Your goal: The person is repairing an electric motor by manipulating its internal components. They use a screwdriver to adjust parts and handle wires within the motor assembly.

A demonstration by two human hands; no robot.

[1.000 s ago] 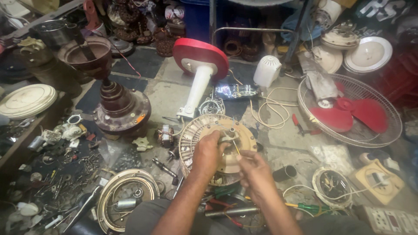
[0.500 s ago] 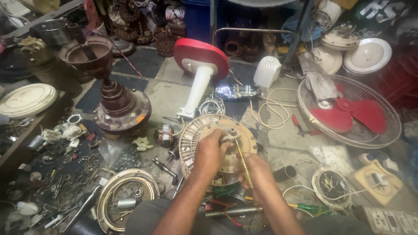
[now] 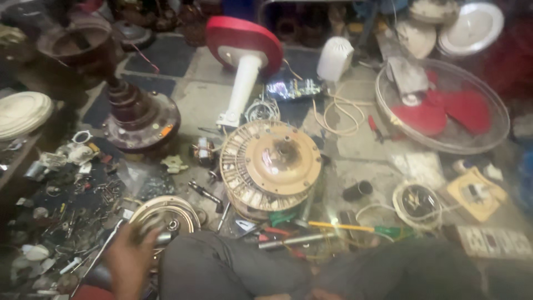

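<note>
Both hands have come off the motor (image 3: 271, 164): half a second ago they worked together on its top, and now it sits alone on the floor, so that work is paused. The left hand (image 3: 129, 256) has dropped low beside the knee (image 3: 222, 266). It is blurred, fingers loosely curled and part open, at the near edge of the round metal cover (image 3: 165, 216); whether it grips anything cannot be told. The right hand is out of view. Beyond the hand lies the motor; further off stand the red-and-white stand (image 3: 244, 61) and, far to its right, the caged red fan (image 3: 444, 105).
</note>
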